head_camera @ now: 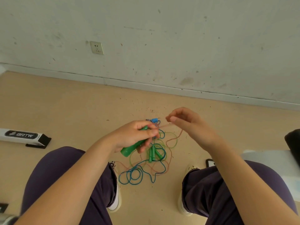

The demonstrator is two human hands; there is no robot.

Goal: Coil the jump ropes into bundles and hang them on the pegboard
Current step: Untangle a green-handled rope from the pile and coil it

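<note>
One tan floor [65, 103] carries a loose tangle of ropes [146, 168] between two shoes: one blue cord, one green, one pinkish. Two green handles [153, 153] lie in the tangle, and one blue handle [154, 120] sits beyond it. The left hand [138, 135] grips a third green handle [129, 151]. The right hand [186, 122] pinches the pinkish cord [176, 138].

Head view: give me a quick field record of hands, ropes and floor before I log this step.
left hand: grips a green handle
right hand: pinches a pinkish cord stretched toward the left hand
floor pile: tangled blue cord, green cord, pair of green handles
behind hands: blue handle, partly hidden
pegboard: not in view
coiling: no finished bundle visible
</note>
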